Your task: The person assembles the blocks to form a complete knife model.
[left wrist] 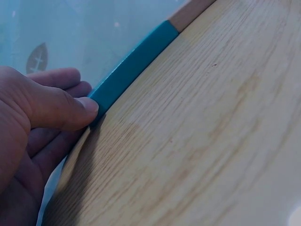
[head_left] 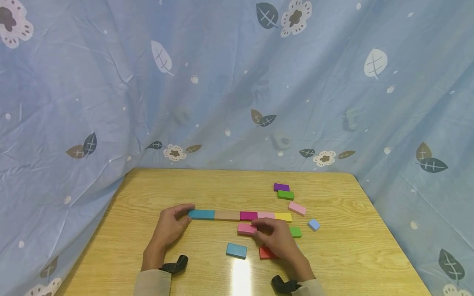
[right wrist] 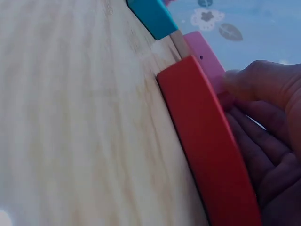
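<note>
On the wooden table (head_left: 333, 255), left hand (head_left: 171, 226) pinches the teal block (head_left: 201, 214) ending a coloured row. Right hand (head_left: 278, 240) grips a pink block (head_left: 246, 229) just below the row, beside a red block (head_left: 266, 253).

Beige sleeves (head_left: 152, 283), black wrist mounts (head_left: 177, 265)
</note>
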Available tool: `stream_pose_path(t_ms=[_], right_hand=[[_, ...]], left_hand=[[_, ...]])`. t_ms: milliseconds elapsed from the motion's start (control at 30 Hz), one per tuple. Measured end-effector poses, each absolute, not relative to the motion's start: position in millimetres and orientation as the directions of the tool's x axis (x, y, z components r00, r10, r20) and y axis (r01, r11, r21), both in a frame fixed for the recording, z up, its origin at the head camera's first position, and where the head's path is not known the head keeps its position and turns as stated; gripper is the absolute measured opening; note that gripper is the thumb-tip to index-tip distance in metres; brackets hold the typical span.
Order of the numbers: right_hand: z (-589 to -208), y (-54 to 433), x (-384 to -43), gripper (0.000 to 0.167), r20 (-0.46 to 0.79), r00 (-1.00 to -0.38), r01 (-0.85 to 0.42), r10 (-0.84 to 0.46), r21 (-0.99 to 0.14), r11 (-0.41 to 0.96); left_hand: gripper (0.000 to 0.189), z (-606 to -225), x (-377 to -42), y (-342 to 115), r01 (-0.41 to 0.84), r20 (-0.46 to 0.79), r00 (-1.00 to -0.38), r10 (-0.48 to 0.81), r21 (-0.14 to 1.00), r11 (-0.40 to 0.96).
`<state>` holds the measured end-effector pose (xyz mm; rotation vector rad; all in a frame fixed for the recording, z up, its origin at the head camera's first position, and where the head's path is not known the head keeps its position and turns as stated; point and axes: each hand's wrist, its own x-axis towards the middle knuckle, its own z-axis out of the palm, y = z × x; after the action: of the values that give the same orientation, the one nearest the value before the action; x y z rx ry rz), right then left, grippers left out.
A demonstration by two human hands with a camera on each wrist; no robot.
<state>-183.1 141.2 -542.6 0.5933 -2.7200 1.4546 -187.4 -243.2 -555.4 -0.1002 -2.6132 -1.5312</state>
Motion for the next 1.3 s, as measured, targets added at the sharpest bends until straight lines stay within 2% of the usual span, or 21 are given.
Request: stream_pose_path(t_ms=[200,433,767,1000,1300], right_hand=[[-541.4,154.0,-174.9,0.026,0.199,-0.929,-0.341,-0.311,-0.787,0.515],[-533.5,155.2,-176.7,0.027,0.224,-0.924,-0.351,-0.309,-0.817,0.458],[-532.2,153.6,-180.9,0.027,0.258,-0.891,-0.447,-0.373,-0.637,0.628],[-532.7,149.0,-181.4,0.027,0.400,-0.818,-0.574,-0.414,-0.524,0.629],[-529.9,138.1,-186.3,0.022,0.411,-0.800,-0.598,-0.438,-0.481,0.641]], left_hand=[[0.045,-555.3,-188.0,-242.6,0.117,0.133,-0.991,0.003,0.862,0.493],[0.044,-556.1,-187.7,-243.2,0.103,0.119,-0.993,-0.003,0.868,0.487],[0.043,-556.7,-187.7,-243.4,0.097,0.111,-0.994,-0.002,0.873,0.478],[0.043,-553.5,-188.1,-243.7,0.090,0.107,-0.994,-0.008,0.874,0.478],[0.043,-553.7,-187.5,-242.6,0.094,0.110,-0.994,-0.004,0.870,0.483]])
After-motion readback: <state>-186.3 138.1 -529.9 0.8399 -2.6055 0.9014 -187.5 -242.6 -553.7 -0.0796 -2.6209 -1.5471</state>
